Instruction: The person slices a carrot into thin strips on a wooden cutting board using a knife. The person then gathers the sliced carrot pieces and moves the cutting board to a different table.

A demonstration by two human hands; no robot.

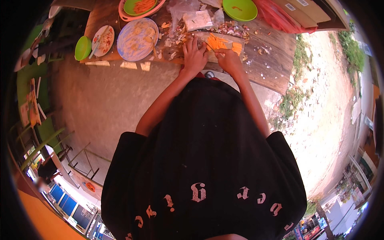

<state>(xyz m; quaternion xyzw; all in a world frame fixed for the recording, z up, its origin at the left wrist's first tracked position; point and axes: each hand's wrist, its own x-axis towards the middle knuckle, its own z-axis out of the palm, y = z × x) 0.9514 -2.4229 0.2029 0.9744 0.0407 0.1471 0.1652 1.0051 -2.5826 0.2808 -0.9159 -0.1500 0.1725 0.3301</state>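
Observation:
My right hand [229,60] is closed around the handle of a knife [211,47], whose blade slants up and left over a cutting board [222,57]. Orange sticks, apparently carrot [216,41], lie by the blade, and a stack of orange slices [237,48] sits to their right. My left hand [195,57] rests palm down at the board's left side, fingers apart, its fingertips close to the blade's tip. Whatever lies beneath that palm is hidden.
Peels [234,29] litter the wooden table [270,66]. Around them are a white block [198,20], a green bowl [240,10], a blue-rimmed plate [138,39], a smaller plate with a utensil [103,42], a pink basket [127,18], and a red plastic bag [279,18].

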